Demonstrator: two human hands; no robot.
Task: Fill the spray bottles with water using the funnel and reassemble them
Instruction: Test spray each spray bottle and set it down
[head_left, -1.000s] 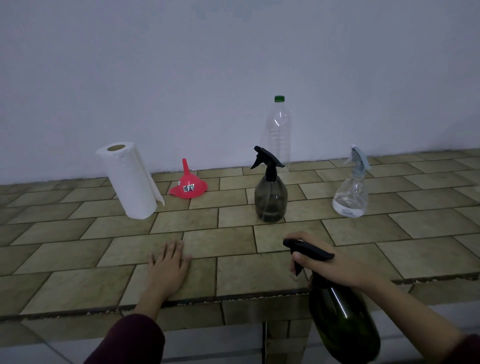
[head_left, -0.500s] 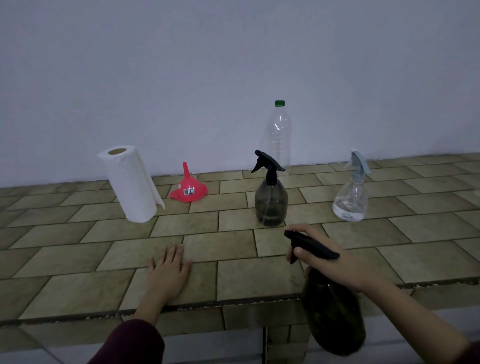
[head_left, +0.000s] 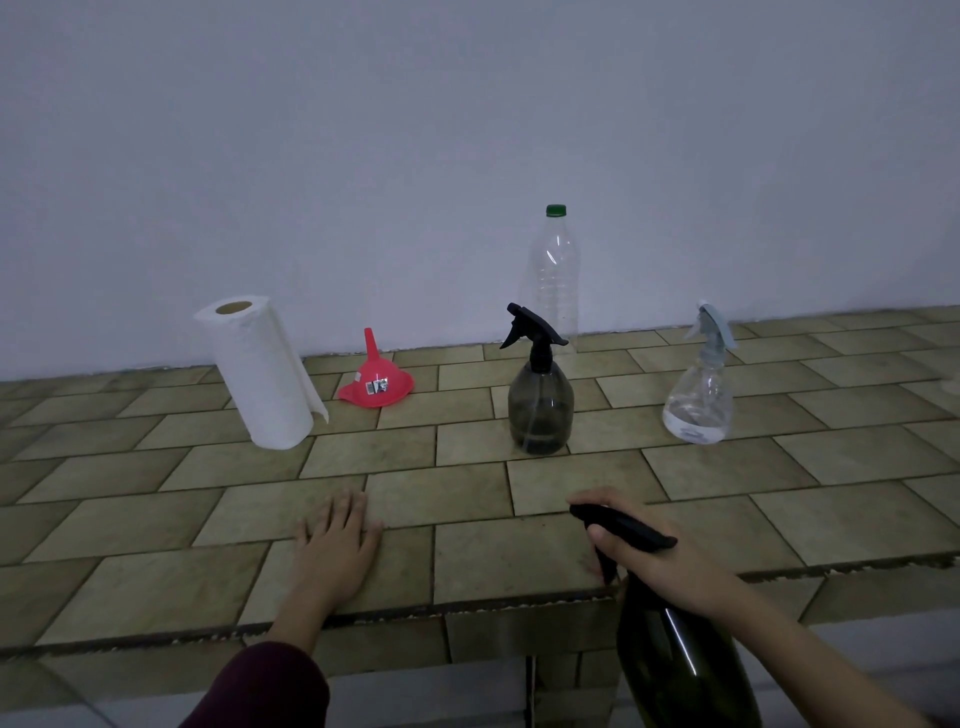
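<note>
My right hand (head_left: 660, 564) grips the neck of a dark green spray bottle (head_left: 680, 670) with a black trigger head, held in the air just in front of the counter's front edge. Its body hangs below the counter top. My left hand (head_left: 335, 540) lies flat on the tiles, fingers apart, holding nothing. A smoky grey spray bottle (head_left: 540, 400) with a black head stands mid-counter. A clear spray bottle (head_left: 698, 400) with a pale blue head stands to its right, a little liquid at its bottom. A red funnel (head_left: 376, 382) sits wide end down near the wall.
A tall clear plastic bottle (head_left: 553, 280) with a green cap stands against the wall behind the grey sprayer. A white paper towel roll (head_left: 260, 371) stands left of the funnel. The tiled counter (head_left: 156, 582) ends at a front edge just below my hands.
My right hand has lifted the dark green spray bottle slightly higher and closer to the counter edge. My left hand stays flat on the tiles.
</note>
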